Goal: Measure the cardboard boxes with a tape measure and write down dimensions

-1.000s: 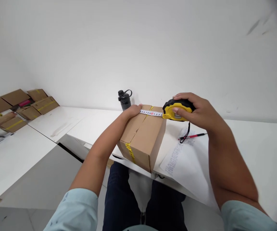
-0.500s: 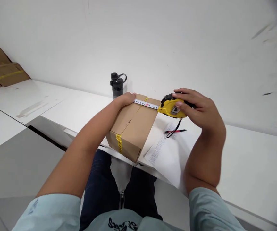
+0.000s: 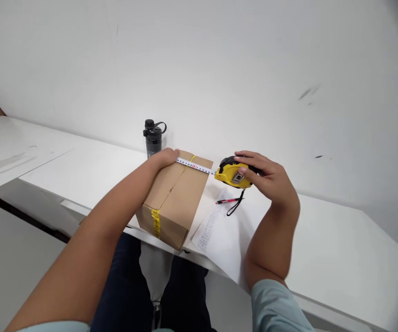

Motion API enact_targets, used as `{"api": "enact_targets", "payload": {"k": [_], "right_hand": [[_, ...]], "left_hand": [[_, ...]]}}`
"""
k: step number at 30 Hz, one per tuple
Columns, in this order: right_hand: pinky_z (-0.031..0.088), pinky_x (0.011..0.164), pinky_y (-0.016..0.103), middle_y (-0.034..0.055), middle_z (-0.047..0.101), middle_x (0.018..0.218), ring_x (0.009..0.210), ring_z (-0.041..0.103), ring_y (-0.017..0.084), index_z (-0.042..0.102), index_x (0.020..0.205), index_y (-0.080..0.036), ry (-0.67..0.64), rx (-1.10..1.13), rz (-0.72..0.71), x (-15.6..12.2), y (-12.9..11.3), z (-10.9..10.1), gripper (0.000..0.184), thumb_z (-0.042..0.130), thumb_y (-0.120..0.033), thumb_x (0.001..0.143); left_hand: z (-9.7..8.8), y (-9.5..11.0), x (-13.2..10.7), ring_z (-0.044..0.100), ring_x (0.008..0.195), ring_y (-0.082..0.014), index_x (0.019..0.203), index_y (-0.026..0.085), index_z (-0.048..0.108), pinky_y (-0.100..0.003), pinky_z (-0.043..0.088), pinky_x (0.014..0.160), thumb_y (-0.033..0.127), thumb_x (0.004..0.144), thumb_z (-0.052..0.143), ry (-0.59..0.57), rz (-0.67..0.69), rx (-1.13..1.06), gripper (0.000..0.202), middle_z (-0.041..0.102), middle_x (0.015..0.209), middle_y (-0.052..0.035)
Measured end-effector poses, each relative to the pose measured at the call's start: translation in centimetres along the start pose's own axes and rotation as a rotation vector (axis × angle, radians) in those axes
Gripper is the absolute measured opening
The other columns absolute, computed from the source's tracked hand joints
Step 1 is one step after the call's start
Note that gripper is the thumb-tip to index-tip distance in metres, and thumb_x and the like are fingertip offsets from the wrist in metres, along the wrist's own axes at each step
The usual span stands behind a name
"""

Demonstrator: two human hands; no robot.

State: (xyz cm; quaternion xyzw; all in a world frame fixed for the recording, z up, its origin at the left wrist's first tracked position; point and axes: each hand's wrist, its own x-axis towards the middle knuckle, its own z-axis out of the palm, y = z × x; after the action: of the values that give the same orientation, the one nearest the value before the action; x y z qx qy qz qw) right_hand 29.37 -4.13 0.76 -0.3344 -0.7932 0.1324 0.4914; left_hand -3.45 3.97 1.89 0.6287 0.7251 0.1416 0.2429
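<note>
Right hand (image 3: 273, 180) around tape measure (image 3: 229, 175) — blade (image 3: 196, 167) across cardboard box (image 3: 176, 196)

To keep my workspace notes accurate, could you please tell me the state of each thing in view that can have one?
Cardboard box: top flaps shut, yellow tape at the seam's ends.
Tape measure: held, blade drawn out across the box top.
Strap: looped, hanging from the tape measure.
Black bottle: upright, lid on.
Paper: written on, lying flat at least in part.
Pen: lying on the paper.
</note>
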Motion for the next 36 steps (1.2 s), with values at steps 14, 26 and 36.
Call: {"api": "enact_targets", "payload": {"k": [14, 26, 36], "right_hand": [[0.061, 0.107, 0.051, 0.0064, 0.075, 0.135, 0.129, 0.069, 0.028, 0.083, 0.114, -0.034, 0.053, 0.084, 0.056, 1.0, 0.3, 2.7, 0.032, 0.072, -0.056, 0.093], [0.062, 0.098, 0.048, 0.0076, 0.082, 0.106, 0.104, 0.076, 0.027, 0.080, 0.098, -0.027, 0.357, -0.085, 0.046, 2.0, 0.0, 5.8, 0.031, 0.065, -0.054, 0.094], [0.064, 0.083, 0.043, 0.0053, 0.080, 0.090, 0.089, 0.078, 0.027, 0.080, 0.087, -0.024, 0.505, 0.096, 0.234, 2.5, 0.1, 6.3, 0.040, 0.075, -0.064, 0.086]], "left_hand": [[-0.1, 0.6, -0.7, 0.069, 0.134, -0.0315, 0.141, 0.011, 0.065, -0.035, 0.051, 0.109, 0.051, 0.111, 0.027, 0.025, 0.002, 0.064, 0.063, 0.065, 0.152, -0.0200], [-0.3, 0.6, -0.9, 0.070, 0.131, -0.0343, 0.141, 0.008, 0.066, -0.037, 0.053, 0.107, 0.050, 0.109, 0.029, 0.038, 0.009, 0.065, 0.065, 0.064, 0.152, -0.0222], [0.1, 0.5, -2.3, 0.059, 0.142, -0.0370, 0.136, 0.013, 0.065, -0.045, 0.044, 0.117, 0.068, 0.107, 0.006, 0.207, 0.108, 0.069, 0.086, 0.064, 0.152, -0.0215]]}}
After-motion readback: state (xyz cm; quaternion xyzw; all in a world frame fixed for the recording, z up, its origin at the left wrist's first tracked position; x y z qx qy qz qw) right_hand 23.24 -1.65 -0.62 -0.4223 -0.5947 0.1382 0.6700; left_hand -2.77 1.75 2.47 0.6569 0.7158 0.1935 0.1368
